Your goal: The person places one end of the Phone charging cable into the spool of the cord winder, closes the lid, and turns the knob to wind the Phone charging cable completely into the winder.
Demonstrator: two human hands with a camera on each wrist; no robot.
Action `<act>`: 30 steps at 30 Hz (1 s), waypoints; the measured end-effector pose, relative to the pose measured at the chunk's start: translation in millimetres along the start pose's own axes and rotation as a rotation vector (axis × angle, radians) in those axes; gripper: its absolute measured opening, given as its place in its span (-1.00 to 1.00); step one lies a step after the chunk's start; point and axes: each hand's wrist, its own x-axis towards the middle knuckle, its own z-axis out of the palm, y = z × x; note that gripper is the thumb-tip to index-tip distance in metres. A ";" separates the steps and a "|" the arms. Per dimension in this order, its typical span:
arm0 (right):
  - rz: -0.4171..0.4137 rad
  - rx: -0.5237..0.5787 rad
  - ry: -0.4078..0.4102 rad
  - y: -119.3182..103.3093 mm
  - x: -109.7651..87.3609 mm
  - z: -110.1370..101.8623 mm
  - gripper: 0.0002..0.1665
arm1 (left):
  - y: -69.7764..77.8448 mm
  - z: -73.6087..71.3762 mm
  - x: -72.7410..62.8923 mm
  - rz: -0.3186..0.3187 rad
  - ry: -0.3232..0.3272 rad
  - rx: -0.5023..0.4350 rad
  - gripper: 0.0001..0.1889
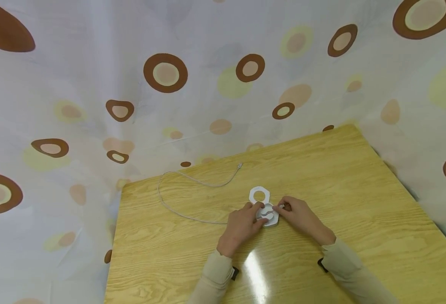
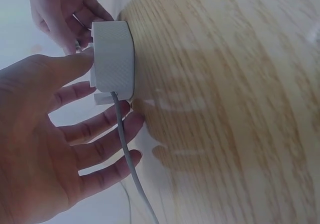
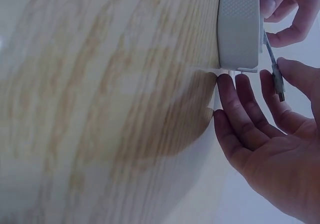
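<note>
A white hexagonal cable winder case with an opened ring-shaped lid lies on the table. My left hand holds it, the thumb and forefinger on its open face. The left wrist view shows the thumb on the case, with the other fingers spread loosely behind. My right hand, at the right side of the case, pinches a short cable end with a small plug between thumb and forefinger. A thin cable leaves the opposite side wall. The left hand partly hides the case's inside in the head view.
The long cable loops across the left of the wooden table, ending in a plug near the back edge. A spotted sheet rises behind and beside the table.
</note>
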 end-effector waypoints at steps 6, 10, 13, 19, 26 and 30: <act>0.013 0.013 -0.002 1.4 -4.2 -1.1 -0.79 | 0.9 2.5 -1.0 -0.010 0.006 -0.002 -0.63; 0.022 0.012 -0.005 1.5 -3.4 -2.6 -0.80 | 0.3 5.1 -0.7 -0.016 0.062 0.017 -0.84; 0.027 0.015 -0.009 0.9 -2.3 -3.7 -0.81 | -1.1 7.7 0.1 -0.021 0.101 0.042 -0.91; 0.026 0.003 -0.016 0.4 -0.4 -4.4 -0.78 | -1.8 8.4 1.8 -0.001 0.138 0.071 -0.83; 0.018 0.010 -0.018 1.7 -1.2 -4.0 -0.78 | -0.7 3.0 -0.1 0.028 0.092 0.034 -0.56; 0.013 0.007 -0.016 2.1 -2.1 -3.5 -0.78 | 0.7 3.7 -0.3 0.047 0.102 0.048 -0.52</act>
